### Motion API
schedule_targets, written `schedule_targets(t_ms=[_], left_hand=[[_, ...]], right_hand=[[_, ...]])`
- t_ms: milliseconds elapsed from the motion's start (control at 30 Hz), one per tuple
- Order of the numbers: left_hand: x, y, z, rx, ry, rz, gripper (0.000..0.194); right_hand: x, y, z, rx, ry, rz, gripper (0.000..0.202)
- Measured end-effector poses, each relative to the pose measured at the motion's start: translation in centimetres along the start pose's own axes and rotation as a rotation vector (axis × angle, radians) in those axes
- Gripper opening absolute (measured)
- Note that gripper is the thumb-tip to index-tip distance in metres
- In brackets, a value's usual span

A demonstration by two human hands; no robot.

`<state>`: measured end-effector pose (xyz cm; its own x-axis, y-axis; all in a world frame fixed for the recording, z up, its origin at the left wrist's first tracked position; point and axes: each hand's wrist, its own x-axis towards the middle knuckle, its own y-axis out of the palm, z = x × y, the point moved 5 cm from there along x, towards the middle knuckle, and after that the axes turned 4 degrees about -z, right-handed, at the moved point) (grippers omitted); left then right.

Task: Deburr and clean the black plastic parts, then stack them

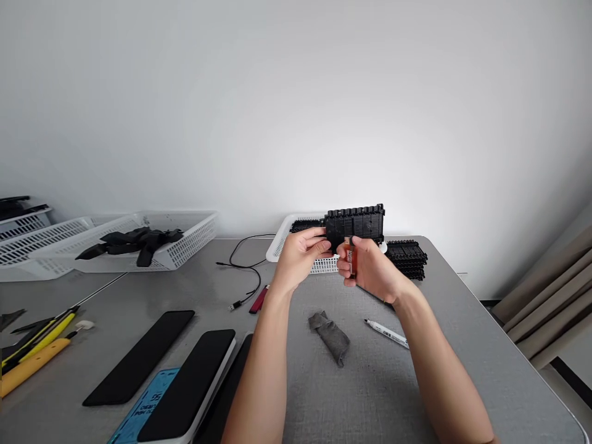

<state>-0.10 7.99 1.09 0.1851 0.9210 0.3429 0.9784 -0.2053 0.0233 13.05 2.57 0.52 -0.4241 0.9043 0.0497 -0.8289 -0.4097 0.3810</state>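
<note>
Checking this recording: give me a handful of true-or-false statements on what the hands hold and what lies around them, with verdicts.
1. The left grip holds a ribbed black part. True.
2. The right grip is empty. False: it holds an orange lighter.
3. A grey cloth lies between the forearms. True.
4. The marker stands upright. False: it lies flat on the table.
5. The black cable is coiled inside a basket. False: it lies loosely curved on the table.

Matt blk plastic panel (365,223), crumpled gray cloth (330,335)
</note>
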Motion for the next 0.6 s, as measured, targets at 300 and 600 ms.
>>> schedule_targets(t_ms=[300,600], left_hand=[[-0.1,0.7,-0.2,0.135,0.062,0.071,0.028],[-0.3,1.3,-0.4,0.227,0.164,0.123,0.025]], right_hand=[[1.5,0.9,-1.7,0.074,0.122,0.068,0.033],[1.0,0.7,-1.2,0.098,0.137,0.021,0.024]])
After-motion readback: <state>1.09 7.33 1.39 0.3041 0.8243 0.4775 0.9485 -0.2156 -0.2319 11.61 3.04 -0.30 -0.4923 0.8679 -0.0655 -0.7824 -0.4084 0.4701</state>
